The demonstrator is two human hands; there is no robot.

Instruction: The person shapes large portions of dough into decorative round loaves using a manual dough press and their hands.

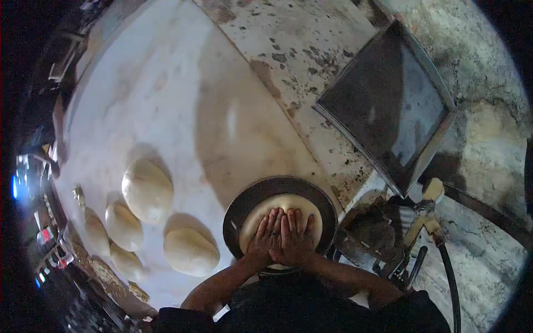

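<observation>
A round dark pan (233,213) sits at the near edge of the pale work surface, with a flattened disc of dough (286,203) inside it. Both of my hands press flat on the dough, side by side and touching. My left hand (265,236) lies on the left half, its fingers stretched toward the far side. Beside it my right hand (296,238) has its fingers extended the same way. The palms cover the near part of the dough. Neither hand grips anything.
Several smooth dough balls, among them a large one (147,190) and a near one (191,252), rest left of the pan. A dark square tray (369,94) lies far right on a stained slab (311,33). At right are a pipe fitting (426,208) and black hose (448,272).
</observation>
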